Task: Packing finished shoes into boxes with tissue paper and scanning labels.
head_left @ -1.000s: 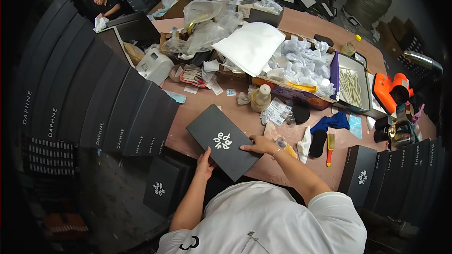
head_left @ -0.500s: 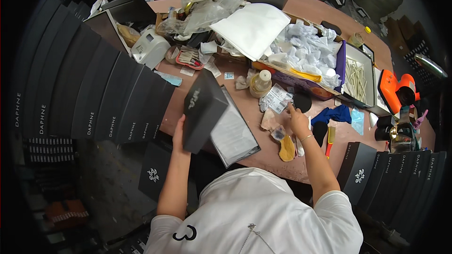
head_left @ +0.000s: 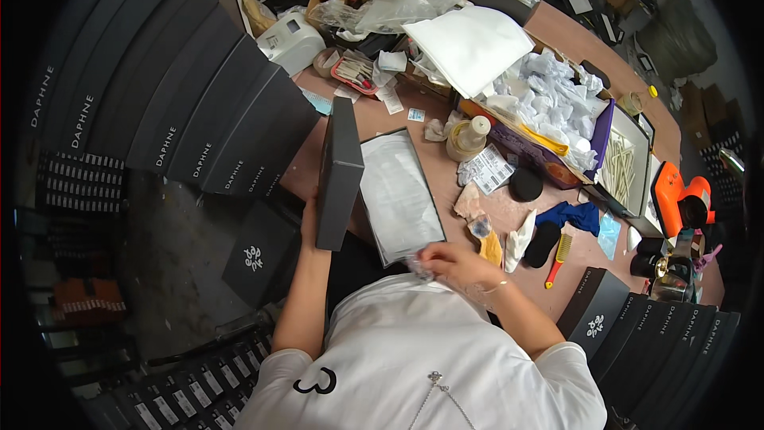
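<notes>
My left hand [head_left: 309,225] grips the lower edge of a dark grey shoebox lid [head_left: 342,179], which stands upright on its side. Just to its right, the open shoebox base [head_left: 442,232] lies on the table with white tissue paper [head_left: 396,195] inside. My right hand [head_left: 460,264] is closed at the near right corner of the base, close to my shirt. From its fingertips sticks out a small, clear, crinkled piece [head_left: 419,265], too blurred to name. Beyond that hand lie a yellow sponge-like pad [head_left: 491,248] and a white cloth [head_left: 521,239].
Dark shoeboxes [head_left: 239,127] stand in a row at left, with more boxes [head_left: 660,334] at right. Farther back are a bottle [head_left: 468,139], a carton rim [head_left: 603,137] around crumpled paper, and an orange tool [head_left: 675,195]. A red-yellow brush [head_left: 560,259] and a black pad [head_left: 543,245] lie at right.
My right hand has come back from the label sheet to the box's near corner, now with a clear piece in its fingers. The lid is turned more upright. The view has shifted.
</notes>
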